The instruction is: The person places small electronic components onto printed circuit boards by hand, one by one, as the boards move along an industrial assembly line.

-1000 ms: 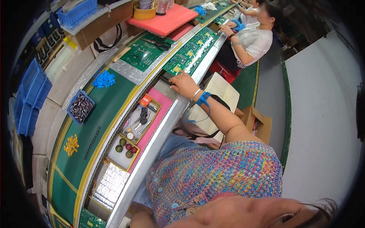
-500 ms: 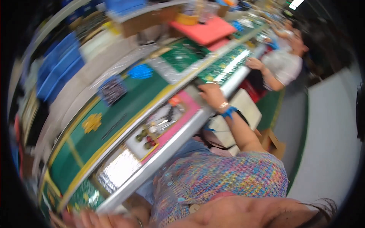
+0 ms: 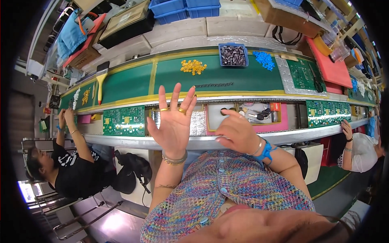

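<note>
My left hand (image 3: pixel 172 125) is raised in front of the line rail with its palm showing and its fingers spread; nothing is in it. Two rings sit on its fingers and a bangle on its wrist. My right hand (image 3: pixel 238 131) hovers over the near edge of a shallow parts box (image 3: pixel 210 117), fingers loosely bent, thumb apart, and I see nothing held. A blue band (image 3: pixel 267 152) is tied round that wrist. Left of my hands, a green circuit board panel (image 3: pixel 123 120) lies on the line; another board panel (image 3: pixel 328 113) is farther right.
On the green bench top lie yellow parts (image 3: pixel 193 67), a row of small dark parts (image 3: pixel 214 85), a blue bin (image 3: pixel 234 65) of dark components and blue parts (image 3: pixel 263 60). A yellow-handled brush (image 3: pixel 101 81) is at left. Co-workers (image 3: pixel 75 174) sit at both sides.
The view has turned and steadied. My left hand has left the lower-left board and is raised, fingers spread. My right hand has come off the rail to beside it.
</note>
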`<state>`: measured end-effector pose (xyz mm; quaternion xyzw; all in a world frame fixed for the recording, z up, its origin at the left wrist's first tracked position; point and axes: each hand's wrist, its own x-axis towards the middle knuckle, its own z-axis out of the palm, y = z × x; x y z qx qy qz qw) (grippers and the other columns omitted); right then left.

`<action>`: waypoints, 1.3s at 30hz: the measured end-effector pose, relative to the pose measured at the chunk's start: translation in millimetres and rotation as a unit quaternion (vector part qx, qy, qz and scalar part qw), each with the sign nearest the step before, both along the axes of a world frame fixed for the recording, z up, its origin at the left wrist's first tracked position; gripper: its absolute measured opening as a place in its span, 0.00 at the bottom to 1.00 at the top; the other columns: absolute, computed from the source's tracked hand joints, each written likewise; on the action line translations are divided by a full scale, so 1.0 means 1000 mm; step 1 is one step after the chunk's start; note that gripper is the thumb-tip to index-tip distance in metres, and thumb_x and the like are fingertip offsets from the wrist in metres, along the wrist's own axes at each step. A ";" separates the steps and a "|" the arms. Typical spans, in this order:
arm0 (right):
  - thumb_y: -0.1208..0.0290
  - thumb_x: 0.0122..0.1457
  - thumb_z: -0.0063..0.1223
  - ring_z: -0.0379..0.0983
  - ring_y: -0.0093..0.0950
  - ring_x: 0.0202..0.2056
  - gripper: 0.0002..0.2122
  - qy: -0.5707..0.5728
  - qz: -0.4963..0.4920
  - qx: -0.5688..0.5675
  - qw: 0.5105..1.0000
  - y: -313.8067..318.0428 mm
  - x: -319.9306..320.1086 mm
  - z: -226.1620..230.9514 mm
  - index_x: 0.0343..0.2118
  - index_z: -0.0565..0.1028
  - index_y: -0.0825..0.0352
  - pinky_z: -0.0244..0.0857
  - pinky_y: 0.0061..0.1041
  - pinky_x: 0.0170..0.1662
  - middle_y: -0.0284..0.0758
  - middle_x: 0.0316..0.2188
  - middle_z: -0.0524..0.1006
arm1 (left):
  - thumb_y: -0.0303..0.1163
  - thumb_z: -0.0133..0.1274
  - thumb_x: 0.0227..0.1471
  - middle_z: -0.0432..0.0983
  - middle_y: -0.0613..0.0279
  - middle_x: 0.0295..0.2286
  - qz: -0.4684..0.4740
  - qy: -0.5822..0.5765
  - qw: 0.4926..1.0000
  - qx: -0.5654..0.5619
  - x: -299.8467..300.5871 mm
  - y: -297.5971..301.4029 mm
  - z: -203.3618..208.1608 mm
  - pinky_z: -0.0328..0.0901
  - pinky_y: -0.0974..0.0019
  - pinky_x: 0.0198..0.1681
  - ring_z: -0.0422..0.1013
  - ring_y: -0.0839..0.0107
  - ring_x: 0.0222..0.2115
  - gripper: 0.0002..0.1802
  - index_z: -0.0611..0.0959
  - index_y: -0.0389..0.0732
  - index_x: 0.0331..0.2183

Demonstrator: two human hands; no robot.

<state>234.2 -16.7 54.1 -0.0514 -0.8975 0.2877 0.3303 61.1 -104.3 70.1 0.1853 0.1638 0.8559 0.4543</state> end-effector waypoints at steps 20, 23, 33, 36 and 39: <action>0.79 0.47 0.55 0.71 0.37 0.34 0.06 -0.114 -0.217 -0.019 0.969 0.026 0.074 -0.041 0.30 0.74 0.66 0.65 0.31 0.37 0.37 0.29 0.75 | 0.42 0.48 0.54 0.72 0.41 0.41 0.316 0.657 0.262 -0.633 -0.315 -0.161 -0.092 0.60 0.54 0.50 0.67 0.47 0.44 0.24 0.75 0.31 0.44; 0.79 0.47 0.55 0.70 0.38 0.33 0.05 -0.131 -0.273 -0.018 0.953 0.030 0.081 -0.044 0.28 0.73 0.67 0.64 0.31 0.35 0.38 0.28 0.74 | 0.62 0.39 0.50 0.71 0.33 0.39 0.198 0.566 0.222 -0.769 -0.349 -0.186 -0.117 0.62 0.49 0.47 0.68 0.40 0.43 0.41 0.71 0.32 0.47; 0.77 0.49 0.55 0.70 0.36 0.34 0.05 -0.082 -0.224 -0.003 0.971 0.090 0.020 -0.050 0.30 0.74 0.67 0.64 0.30 0.36 0.36 0.29 0.72 | 0.53 0.38 0.57 0.75 0.43 0.35 0.148 0.621 0.290 -0.713 -0.272 -0.162 -0.098 0.64 0.54 0.40 0.71 0.46 0.38 0.28 0.75 0.37 0.40; 0.76 0.49 0.55 0.69 0.35 0.34 0.05 -0.075 -0.207 0.010 0.975 0.110 -0.006 -0.065 0.30 0.74 0.66 0.64 0.31 0.36 0.35 0.29 0.72 | 0.52 0.39 0.57 0.76 0.45 0.31 0.109 0.670 0.306 -0.668 -0.206 -0.142 -0.079 0.65 0.53 0.36 0.72 0.46 0.34 0.26 0.76 0.38 0.40; 0.75 0.48 0.56 0.69 0.35 0.34 0.05 -0.090 -0.227 0.033 0.969 0.120 -0.014 -0.076 0.29 0.75 0.65 0.65 0.31 0.36 0.34 0.28 0.72 | 0.49 0.42 0.56 0.77 0.48 0.30 0.074 0.708 0.372 -0.595 -0.154 -0.104 -0.076 0.66 0.55 0.34 0.73 0.49 0.32 0.22 0.80 0.39 0.35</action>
